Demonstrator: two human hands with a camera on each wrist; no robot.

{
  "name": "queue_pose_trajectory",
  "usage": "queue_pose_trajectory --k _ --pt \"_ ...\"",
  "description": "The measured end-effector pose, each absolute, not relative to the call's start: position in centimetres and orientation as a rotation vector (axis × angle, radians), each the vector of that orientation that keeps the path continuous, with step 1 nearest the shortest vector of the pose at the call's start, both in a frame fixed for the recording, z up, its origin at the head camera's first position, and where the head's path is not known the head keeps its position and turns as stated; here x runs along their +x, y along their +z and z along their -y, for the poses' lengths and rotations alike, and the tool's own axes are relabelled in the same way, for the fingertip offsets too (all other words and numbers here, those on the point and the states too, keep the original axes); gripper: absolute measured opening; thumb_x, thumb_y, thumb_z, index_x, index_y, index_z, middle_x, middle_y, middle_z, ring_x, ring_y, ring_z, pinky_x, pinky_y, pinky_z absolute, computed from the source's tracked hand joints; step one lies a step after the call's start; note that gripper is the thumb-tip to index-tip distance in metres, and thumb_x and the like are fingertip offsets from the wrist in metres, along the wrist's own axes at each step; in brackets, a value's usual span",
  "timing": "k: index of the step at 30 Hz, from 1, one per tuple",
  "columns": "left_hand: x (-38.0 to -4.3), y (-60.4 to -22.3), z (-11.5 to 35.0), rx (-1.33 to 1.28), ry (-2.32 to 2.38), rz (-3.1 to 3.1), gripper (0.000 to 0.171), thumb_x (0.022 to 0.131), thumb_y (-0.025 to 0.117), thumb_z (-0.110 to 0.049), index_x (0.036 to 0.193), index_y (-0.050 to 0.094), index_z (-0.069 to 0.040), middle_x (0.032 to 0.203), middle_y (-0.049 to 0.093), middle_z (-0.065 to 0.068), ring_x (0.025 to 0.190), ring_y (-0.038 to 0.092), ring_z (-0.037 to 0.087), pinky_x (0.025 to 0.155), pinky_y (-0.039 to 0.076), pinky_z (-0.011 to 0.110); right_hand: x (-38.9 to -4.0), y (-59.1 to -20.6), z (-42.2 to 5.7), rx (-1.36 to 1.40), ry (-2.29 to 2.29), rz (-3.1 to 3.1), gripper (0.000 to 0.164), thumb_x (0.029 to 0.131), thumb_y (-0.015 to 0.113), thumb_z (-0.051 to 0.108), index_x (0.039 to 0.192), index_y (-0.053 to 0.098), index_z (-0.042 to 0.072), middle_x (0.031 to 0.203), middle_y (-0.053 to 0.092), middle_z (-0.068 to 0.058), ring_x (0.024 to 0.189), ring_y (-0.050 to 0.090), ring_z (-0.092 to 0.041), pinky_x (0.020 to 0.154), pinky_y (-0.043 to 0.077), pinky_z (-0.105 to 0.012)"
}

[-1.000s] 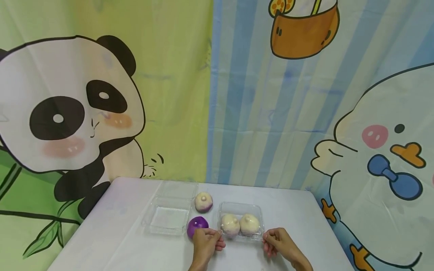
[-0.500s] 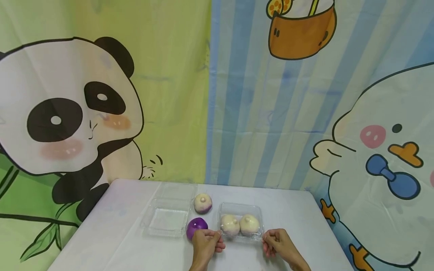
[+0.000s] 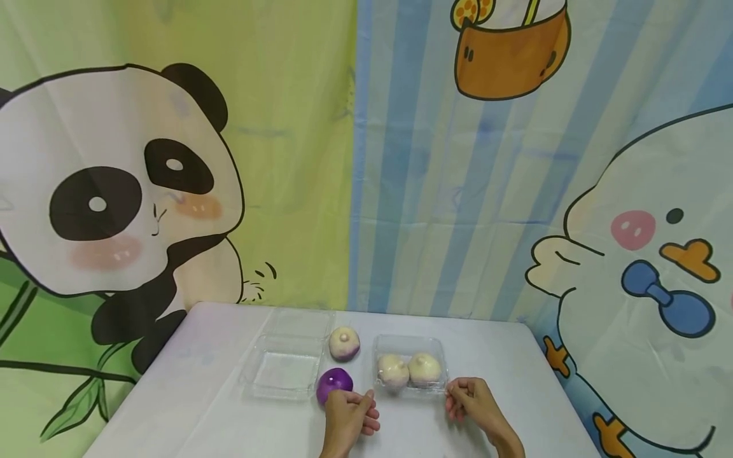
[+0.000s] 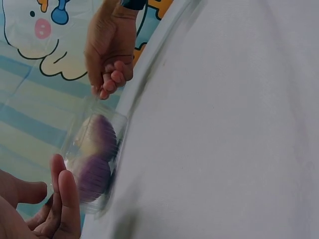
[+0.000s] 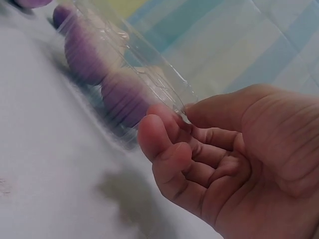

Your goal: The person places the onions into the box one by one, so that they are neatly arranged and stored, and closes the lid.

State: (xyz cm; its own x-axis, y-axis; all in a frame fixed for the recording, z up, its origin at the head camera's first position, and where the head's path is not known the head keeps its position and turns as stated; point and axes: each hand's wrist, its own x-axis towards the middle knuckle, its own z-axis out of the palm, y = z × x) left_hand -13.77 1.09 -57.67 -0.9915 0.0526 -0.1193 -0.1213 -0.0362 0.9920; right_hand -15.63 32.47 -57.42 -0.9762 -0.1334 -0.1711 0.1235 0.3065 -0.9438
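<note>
A clear plastic clamshell box stands on the table with two white-and-purple turnips inside, seen through its wall. My right hand pinches the box's near right corner between thumb and fingers; the right wrist view shows the thumb on the rim. Close to the near left corner is my left hand, its thumb and fingers parted with nothing between them in the left wrist view. Beyond the left hand sits a shiny purple round vegetable, partly hidden by it. Another turnip lies farther back.
An open, clear clamshell box lies left of the loose vegetables, its lid folded back. The white table ends at a cartoon-printed curtain behind and at the sides.
The filled box has shifted slightly away and to the right, with my right hand still pinching its corner. My left hand has come off the near left corner.
</note>
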Motion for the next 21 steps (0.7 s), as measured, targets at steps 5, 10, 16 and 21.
queue_pose_trajectory --k 5,10,16,21 --pt "-13.3 -56.8 -0.6 0.0 2.102 -2.144 0.026 0.101 0.075 -0.012 0.09 0.075 0.011 0.071 0.078 0.012 0.053 0.074 0.014 0.052 0.064 0.03 -16.4 -57.4 -32.7 -0.001 -1.765 -2.365 0.03 0.114 0.054 0.012 0.111 0.066 -0.016 0.086 0.076 -0.013 0.067 0.071 -0.014 0.058 0.059 -0.023" --pt "-12.9 -55.5 0.3 0.113 2.017 -2.141 0.018 0.099 0.077 -0.008 0.092 0.076 0.009 0.073 0.077 0.007 0.058 0.075 0.012 0.054 0.064 0.027 -17.2 -57.5 -32.7 0.014 -1.774 -2.378 0.031 0.114 0.053 0.013 0.112 0.066 -0.015 0.087 0.076 -0.014 0.067 0.071 -0.014 0.058 0.058 -0.023" --pt "-12.9 -53.7 2.1 0.198 1.991 -2.117 0.016 0.1 0.076 -0.007 0.095 0.077 0.008 0.077 0.078 0.008 0.064 0.078 0.018 0.056 0.064 0.027 -17.8 -57.3 -32.5 0.041 -1.771 -2.399 0.031 0.114 0.053 0.013 0.11 0.066 -0.015 0.085 0.076 -0.011 0.067 0.071 -0.015 0.058 0.058 -0.023" --pt "-13.1 -52.4 3.7 0.227 2.017 -2.149 0.018 0.099 0.078 -0.01 0.096 0.077 0.008 0.078 0.078 0.012 0.064 0.078 0.018 0.056 0.064 0.026 -18.4 -57.5 -32.6 0.051 -1.769 -2.408 0.033 0.115 0.053 0.016 0.111 0.066 -0.015 0.085 0.076 -0.01 0.068 0.071 -0.015 0.058 0.058 -0.023"
